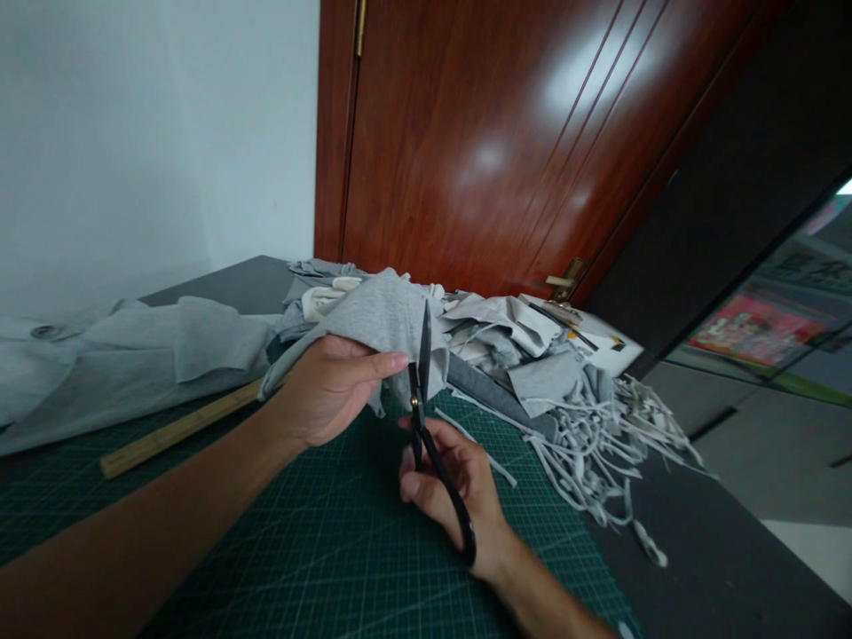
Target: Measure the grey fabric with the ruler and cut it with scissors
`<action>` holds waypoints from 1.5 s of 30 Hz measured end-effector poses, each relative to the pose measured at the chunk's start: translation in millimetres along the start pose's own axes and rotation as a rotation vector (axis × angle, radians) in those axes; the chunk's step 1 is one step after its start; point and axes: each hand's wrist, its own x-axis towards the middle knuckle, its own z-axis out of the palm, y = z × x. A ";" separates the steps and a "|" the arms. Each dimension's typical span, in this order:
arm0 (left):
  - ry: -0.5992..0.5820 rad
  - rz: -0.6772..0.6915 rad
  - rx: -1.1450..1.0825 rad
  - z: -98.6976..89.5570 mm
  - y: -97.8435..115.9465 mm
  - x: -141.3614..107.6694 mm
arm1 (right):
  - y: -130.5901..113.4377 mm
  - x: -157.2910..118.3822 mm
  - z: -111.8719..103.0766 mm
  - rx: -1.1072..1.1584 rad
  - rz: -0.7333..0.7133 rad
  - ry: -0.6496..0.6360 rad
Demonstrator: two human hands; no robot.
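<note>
My left hand (333, 386) pinches the edge of a light grey knit fabric piece (382, 311), thumb on the near side, and holds it up above a green cutting mat (319, 550). In my right hand (459, 479) are black-handled scissors (426, 399), fingers round the handles and blades pointing up and away. The blades are parted slightly, at the right part of the fabric, close to my left thumb tip. Fabric hangs behind and beside the blades.
A wooden ruler (179, 435) and grey cloth (200, 342) lie left. Fabric scraps (506, 328) are heaped behind, with tangled pale strips (599, 444) at the right. A thin strip (489, 457) rests on the mat. Beyond stands a brown door (466, 133).
</note>
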 end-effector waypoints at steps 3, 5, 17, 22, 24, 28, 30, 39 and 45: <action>-0.010 -0.002 -0.011 -1.1 -0.1 0.0 | -0.8 -0.2 -0.7 -0.010 0.005 0.000; -0.019 -0.001 -0.020 -1.2 0.4 -0.1 | -2.1 -0.8 -0.9 -0.020 0.014 -0.008; -0.034 -0.043 -0.011 1.1 -0.9 -2.4 | -6.4 -1.6 2.0 -0.018 0.040 0.022; -0.040 -0.035 -0.017 3.0 -0.1 -1.8 | -5.3 -1.4 1.4 0.013 0.037 0.012; -0.042 -0.025 -0.022 3.3 0.0 -1.6 | -5.2 -1.2 1.1 0.016 0.037 0.000; -0.037 -0.016 -0.032 2.6 -0.4 -1.7 | -6.9 -1.1 1.1 0.010 0.043 -0.017; -0.032 -0.016 -0.028 2.4 -0.2 -1.9 | -7.8 -1.2 1.4 0.007 0.045 -0.016; -0.039 -0.012 -0.008 1.9 0.5 -1.1 | -8.7 -2.3 1.8 0.015 0.078 0.020; -0.034 -0.012 -0.018 1.1 -0.4 -1.8 | -11.1 -3.3 2.2 -0.025 0.085 0.040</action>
